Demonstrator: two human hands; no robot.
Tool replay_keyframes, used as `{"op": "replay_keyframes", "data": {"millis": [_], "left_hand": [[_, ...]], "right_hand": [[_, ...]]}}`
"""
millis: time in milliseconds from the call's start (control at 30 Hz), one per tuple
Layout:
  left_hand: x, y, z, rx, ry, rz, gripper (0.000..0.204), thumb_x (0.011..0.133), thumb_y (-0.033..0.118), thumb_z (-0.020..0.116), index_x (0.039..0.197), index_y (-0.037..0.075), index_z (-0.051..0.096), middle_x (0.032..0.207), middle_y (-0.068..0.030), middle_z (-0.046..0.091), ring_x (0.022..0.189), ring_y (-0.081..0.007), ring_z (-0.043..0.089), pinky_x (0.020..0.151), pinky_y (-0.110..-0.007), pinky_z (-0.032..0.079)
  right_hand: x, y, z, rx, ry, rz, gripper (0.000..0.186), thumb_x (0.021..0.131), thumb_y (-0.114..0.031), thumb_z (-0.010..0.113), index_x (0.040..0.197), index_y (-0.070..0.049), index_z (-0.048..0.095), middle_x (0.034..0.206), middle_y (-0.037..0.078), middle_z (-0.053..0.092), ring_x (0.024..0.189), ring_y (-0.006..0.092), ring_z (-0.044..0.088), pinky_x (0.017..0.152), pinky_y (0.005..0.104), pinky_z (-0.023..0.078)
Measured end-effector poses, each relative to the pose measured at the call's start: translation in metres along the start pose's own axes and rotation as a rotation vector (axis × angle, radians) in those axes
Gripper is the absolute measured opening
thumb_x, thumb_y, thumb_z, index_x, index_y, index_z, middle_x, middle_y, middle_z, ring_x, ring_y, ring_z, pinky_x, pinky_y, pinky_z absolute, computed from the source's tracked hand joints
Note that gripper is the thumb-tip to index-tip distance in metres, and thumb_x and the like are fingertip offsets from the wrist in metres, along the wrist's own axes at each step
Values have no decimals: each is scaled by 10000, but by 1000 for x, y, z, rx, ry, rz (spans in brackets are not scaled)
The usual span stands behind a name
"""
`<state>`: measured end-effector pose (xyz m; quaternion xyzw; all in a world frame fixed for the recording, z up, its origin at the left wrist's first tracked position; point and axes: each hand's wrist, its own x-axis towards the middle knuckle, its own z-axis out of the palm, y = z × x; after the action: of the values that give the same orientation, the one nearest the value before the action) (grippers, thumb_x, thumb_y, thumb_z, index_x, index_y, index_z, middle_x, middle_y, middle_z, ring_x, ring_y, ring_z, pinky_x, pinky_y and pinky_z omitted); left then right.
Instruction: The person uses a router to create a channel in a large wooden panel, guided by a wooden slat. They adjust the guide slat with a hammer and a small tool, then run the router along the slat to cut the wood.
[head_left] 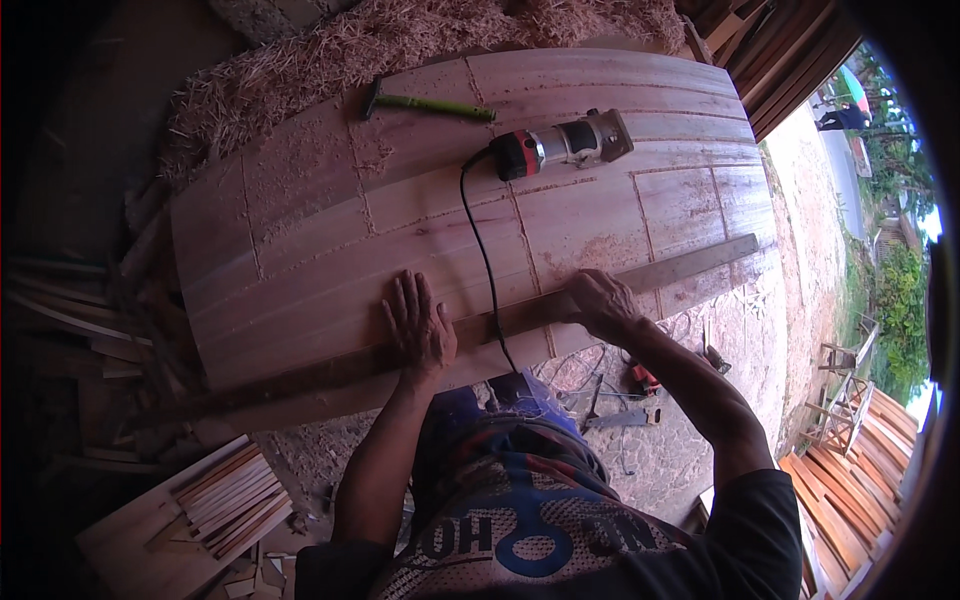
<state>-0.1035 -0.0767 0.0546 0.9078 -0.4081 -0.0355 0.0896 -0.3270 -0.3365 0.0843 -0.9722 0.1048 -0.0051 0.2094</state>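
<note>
A large pale wooden panel (pixel 310 300) lies in front of me, scored with grooves and scattered with sawdust. Across its near side runs a long straight wooden strip (pixel 690 267). My left hand (pixel 422 328) lies flat with fingers spread, its palm over the strip and its fingertips reaching onto the panel. Further right, my right hand (pixel 602 303) has its fingers curled over the strip, gripping it. A red, black and silver trim router (pixel 560 146) rests on its side on the panel, beyond both hands. Its black cord (pixel 485 265) passes over the strip between them.
Near the panel's far edge lies a hammer with a green handle (pixel 430 104). Wood shavings (pixel 330 95) are heaped behind. A handsaw (pixel 622 418) and a red tool (pixel 643 378) are on the ground below. Stacked boards stand lower left and right; a distant person (pixel 845 119) is outside.
</note>
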Motion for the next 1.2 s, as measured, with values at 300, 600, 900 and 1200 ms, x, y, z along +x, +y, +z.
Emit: {"op": "replay_keyframes", "data": {"millis": [300, 600, 900, 1200], "left_hand": [[-1, 0, 4, -19, 8, -2, 659, 1005, 277, 482, 1581, 26, 285, 1664, -178, 249, 1541, -364, 228, 1233, -600, 141], [0, -9, -2, -114, -22, -22, 661, 1001, 264, 479, 1583, 20, 280, 1670, -187, 222, 1546, -394, 189, 1223, -640, 111], [2, 7, 4, -106, -16, 2, 726, 964, 269, 562, 1591, 44, 275, 1673, -170, 231, 1544, -366, 219, 1231, -616, 131], [-2, 0, 5, -90, -19, -21, 737, 958, 279, 580, 1594, 64, 277, 1676, -159, 227, 1547, -355, 215, 1234, -611, 132]], "right_hand": [[4, -4, -6, -31, -36, 23, 523, 686, -328, 869, 1075, -86, 618, 1094, 71, 574, 1127, 299, 583, 862, 448, 535], [157, -38, -88, -61, 305, -149, 282, 887, -273, 752, 1078, -74, 691, 1026, 81, 677, 955, 278, 671, 776, 389, 570], [375, 31, -1, -244, 33, 56, 309, 897, -90, 623, 1200, -65, 571, 1228, 174, 617, 1176, 388, 611, 966, 524, 511], [344, -13, -45, 171, 274, -73, 191, 873, -69, 606, 1056, -30, 567, 981, 226, 638, 946, 445, 651, 801, 516, 538]]}}
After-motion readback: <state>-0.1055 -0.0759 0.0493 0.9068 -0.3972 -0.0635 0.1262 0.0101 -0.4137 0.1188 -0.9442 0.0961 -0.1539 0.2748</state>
